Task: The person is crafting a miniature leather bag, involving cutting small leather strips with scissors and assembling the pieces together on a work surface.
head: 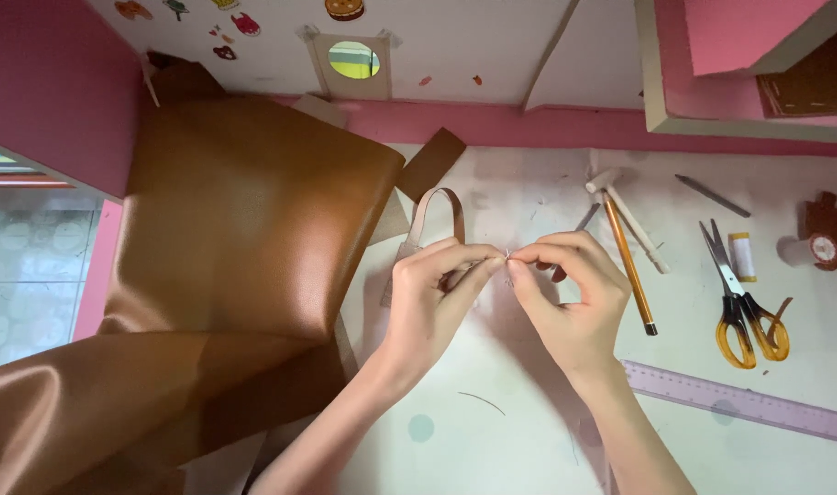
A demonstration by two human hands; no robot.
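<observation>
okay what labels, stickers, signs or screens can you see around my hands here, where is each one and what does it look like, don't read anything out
Cartoon stickers: top left on the pale board, small, red, orange and green shapes.
Round sticker: top edge of the same board, brown and orange, cut off by the frame.
Small clock: far right on the table, white dial in a brown shaped case.
Ruler: lower right, long translucent purple strip with printed marks.
No screens or packages visible.

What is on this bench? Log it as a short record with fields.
left hand: pinches a looped brown leather strip
right hand: fingertips meet the left's on something small and metallic, too small to tell
left of hands: large brown leather sheet
right of hands: small hammer, pencil, yellow-handled scissors, thread spool
near edge: ruler
</observation>
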